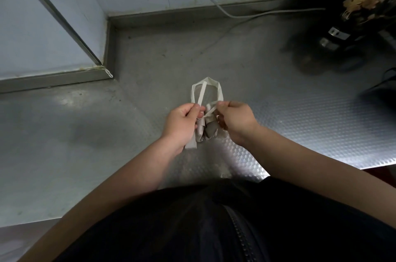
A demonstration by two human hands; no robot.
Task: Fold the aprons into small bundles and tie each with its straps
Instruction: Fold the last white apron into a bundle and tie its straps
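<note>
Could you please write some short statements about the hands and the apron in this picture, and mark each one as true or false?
1. The left hand and the right hand both pinch the straps. True.
2. The apron lies spread flat on the metal counter. False: it is a small bundle held between the hands.
3. A loop of strap sticks out beyond the hands, away from the person. True.
4. The right hand rests flat on the counter. False: its fingers pinch a strap.
5. A grey cable runs near the far wall. True.
</note>
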